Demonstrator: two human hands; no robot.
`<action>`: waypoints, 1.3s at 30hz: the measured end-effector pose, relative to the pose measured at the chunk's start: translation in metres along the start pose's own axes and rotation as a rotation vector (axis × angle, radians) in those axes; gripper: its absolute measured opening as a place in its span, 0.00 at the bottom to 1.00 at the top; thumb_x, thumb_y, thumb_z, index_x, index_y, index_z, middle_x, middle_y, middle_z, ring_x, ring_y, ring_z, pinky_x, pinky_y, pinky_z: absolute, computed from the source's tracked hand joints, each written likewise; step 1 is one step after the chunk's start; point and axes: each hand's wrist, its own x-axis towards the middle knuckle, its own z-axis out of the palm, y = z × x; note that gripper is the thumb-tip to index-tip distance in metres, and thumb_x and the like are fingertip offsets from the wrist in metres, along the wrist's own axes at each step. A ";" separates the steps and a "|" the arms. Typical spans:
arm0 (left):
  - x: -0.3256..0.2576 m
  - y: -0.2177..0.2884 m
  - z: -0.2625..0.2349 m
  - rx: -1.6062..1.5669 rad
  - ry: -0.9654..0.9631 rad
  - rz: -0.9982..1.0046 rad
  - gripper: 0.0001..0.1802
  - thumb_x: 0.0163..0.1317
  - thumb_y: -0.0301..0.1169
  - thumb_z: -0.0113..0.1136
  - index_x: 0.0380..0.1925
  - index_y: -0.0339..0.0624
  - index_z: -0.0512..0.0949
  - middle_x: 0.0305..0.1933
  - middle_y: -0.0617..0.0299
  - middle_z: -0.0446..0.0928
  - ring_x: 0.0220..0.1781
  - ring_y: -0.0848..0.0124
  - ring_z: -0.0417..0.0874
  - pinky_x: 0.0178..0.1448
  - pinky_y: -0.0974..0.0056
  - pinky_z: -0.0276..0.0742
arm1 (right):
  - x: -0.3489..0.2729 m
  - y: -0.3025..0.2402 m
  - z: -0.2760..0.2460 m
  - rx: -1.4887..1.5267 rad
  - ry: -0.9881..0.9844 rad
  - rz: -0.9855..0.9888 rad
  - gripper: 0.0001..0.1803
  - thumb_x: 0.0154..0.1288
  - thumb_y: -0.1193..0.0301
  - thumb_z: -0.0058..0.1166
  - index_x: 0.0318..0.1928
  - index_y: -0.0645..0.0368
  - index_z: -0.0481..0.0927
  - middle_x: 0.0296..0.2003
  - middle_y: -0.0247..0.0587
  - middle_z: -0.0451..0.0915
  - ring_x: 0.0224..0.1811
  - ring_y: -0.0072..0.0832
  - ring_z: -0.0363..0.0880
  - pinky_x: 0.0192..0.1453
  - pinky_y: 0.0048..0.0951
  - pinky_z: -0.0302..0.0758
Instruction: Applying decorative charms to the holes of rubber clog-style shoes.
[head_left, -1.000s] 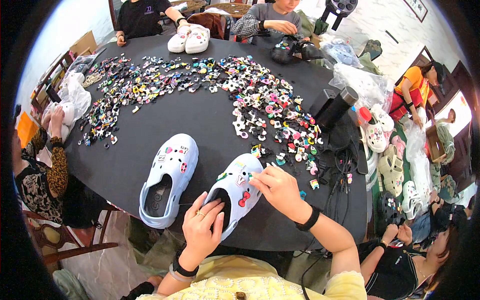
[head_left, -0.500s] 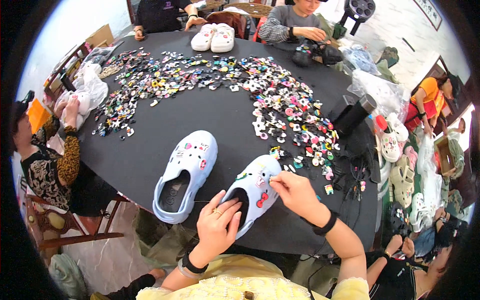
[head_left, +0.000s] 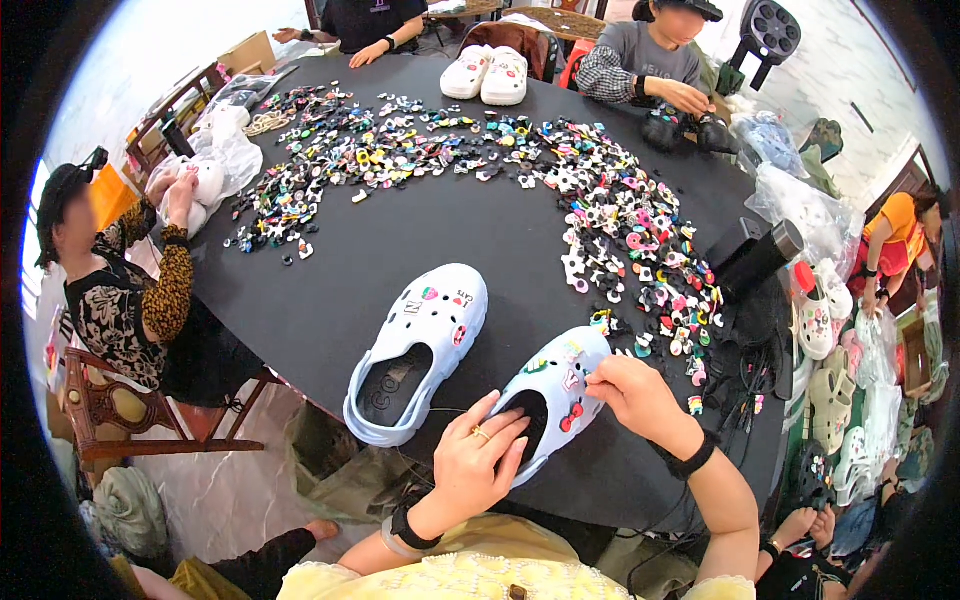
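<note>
Round and black, the table (head_left: pixel 400 250) fills most of the view, its near edge curving just below the hands; a broad band of small colourful shoe charms (head_left: pixel 600 210) arcs across its far half and down the right side, leaving a bare dark stretch in the middle. Two pale blue clogs sit at the near edge; the left clog (head_left: pixel 420 350) lies untouched, toe pointing away, with a few charms on its upper; the right clog (head_left: pixel 555 395) lies just beside it, apart from it, carrying a red cherry-like charm and others. The left hand (head_left: pixel 480 460) is spread with its fingers reaching into the heel opening of the right clog, steadying it; the right hand (head_left: pixel 630 395) has its fingertips pinched together on the clog's upper, though whether a charm sits between them cannot be told. Open tabletop lies ahead of both clogs; a dark cylindrical bottle (head_left: pixel 755 258) and tangled cables crowd the right edge. Other people sit around the far and left sides; a white pair of clogs (head_left: pixel 487 75) rests at the far rim.
</note>
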 end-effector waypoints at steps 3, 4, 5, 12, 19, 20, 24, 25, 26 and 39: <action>0.002 0.002 0.000 -0.005 -0.005 -0.006 0.10 0.51 0.27 0.57 0.34 0.41 0.80 0.40 0.60 0.79 0.53 0.56 0.74 0.54 0.58 0.69 | -0.001 0.002 -0.001 0.032 -0.010 -0.007 0.07 0.53 0.75 0.55 0.32 0.61 0.72 0.26 0.43 0.75 0.31 0.41 0.74 0.36 0.36 0.71; 0.002 0.001 -0.001 -0.012 -0.008 -0.006 0.10 0.50 0.27 0.57 0.34 0.41 0.80 0.40 0.60 0.79 0.53 0.56 0.74 0.55 0.58 0.69 | -0.001 0.002 -0.002 0.073 -0.018 0.024 0.08 0.53 0.75 0.55 0.33 0.61 0.71 0.26 0.43 0.75 0.31 0.40 0.75 0.36 0.34 0.71; 0.001 0.000 -0.001 -0.002 -0.010 -0.015 0.10 0.50 0.27 0.57 0.34 0.41 0.80 0.40 0.59 0.79 0.53 0.56 0.74 0.55 0.58 0.68 | 0.000 0.001 -0.002 0.064 -0.012 0.042 0.08 0.53 0.75 0.55 0.33 0.61 0.71 0.26 0.43 0.75 0.31 0.40 0.75 0.36 0.34 0.71; 0.004 0.001 0.001 0.025 -0.015 0.018 0.10 0.50 0.27 0.57 0.34 0.43 0.80 0.40 0.62 0.79 0.54 0.57 0.74 0.53 0.59 0.67 | -0.004 0.010 -0.001 0.147 0.028 0.063 0.10 0.53 0.75 0.58 0.37 0.63 0.77 0.26 0.41 0.74 0.29 0.30 0.75 0.34 0.27 0.72; 0.002 0.002 0.001 0.037 -0.039 0.027 0.10 0.51 0.27 0.56 0.35 0.41 0.80 0.41 0.60 0.79 0.55 0.55 0.72 0.54 0.58 0.66 | -0.012 0.009 0.002 -0.023 0.088 -0.060 0.11 0.55 0.73 0.55 0.40 0.54 0.78 0.34 0.39 0.73 0.34 0.35 0.73 0.38 0.32 0.71; 0.002 0.003 0.002 0.028 -0.041 0.036 0.10 0.51 0.27 0.56 0.35 0.41 0.80 0.41 0.60 0.79 0.55 0.55 0.72 0.54 0.58 0.66 | -0.014 0.008 0.001 -0.012 0.128 -0.078 0.09 0.56 0.74 0.53 0.40 0.56 0.78 0.32 0.40 0.73 0.34 0.35 0.73 0.38 0.31 0.71; 0.001 0.005 -0.002 0.023 -0.044 0.008 0.09 0.52 0.26 0.55 0.34 0.39 0.80 0.40 0.58 0.79 0.54 0.53 0.72 0.56 0.56 0.66 | -0.014 0.015 -0.004 0.068 0.314 0.120 0.06 0.59 0.76 0.48 0.37 0.59 0.76 0.30 0.46 0.74 0.34 0.42 0.74 0.39 0.35 0.71; 0.002 0.006 -0.002 0.004 -0.047 -0.008 0.09 0.53 0.26 0.53 0.33 0.38 0.79 0.40 0.56 0.79 0.54 0.52 0.72 0.58 0.55 0.65 | -0.016 0.024 -0.009 0.013 0.342 0.178 0.06 0.60 0.74 0.47 0.37 0.60 0.75 0.31 0.46 0.74 0.35 0.42 0.75 0.39 0.36 0.71; 0.002 0.007 -0.002 0.007 -0.041 -0.010 0.09 0.53 0.26 0.53 0.33 0.38 0.79 0.40 0.56 0.79 0.54 0.52 0.72 0.58 0.55 0.65 | -0.019 0.040 -0.012 -0.060 0.346 0.204 0.07 0.59 0.74 0.47 0.38 0.59 0.76 0.31 0.46 0.74 0.35 0.42 0.75 0.39 0.37 0.71; 0.004 0.005 -0.003 0.000 -0.018 0.008 0.08 0.53 0.26 0.54 0.33 0.38 0.80 0.39 0.58 0.79 0.52 0.53 0.74 0.57 0.56 0.66 | 0.052 0.120 0.009 -0.384 0.217 0.215 0.13 0.51 0.69 0.57 0.40 0.53 0.78 0.35 0.43 0.74 0.37 0.41 0.76 0.40 0.39 0.73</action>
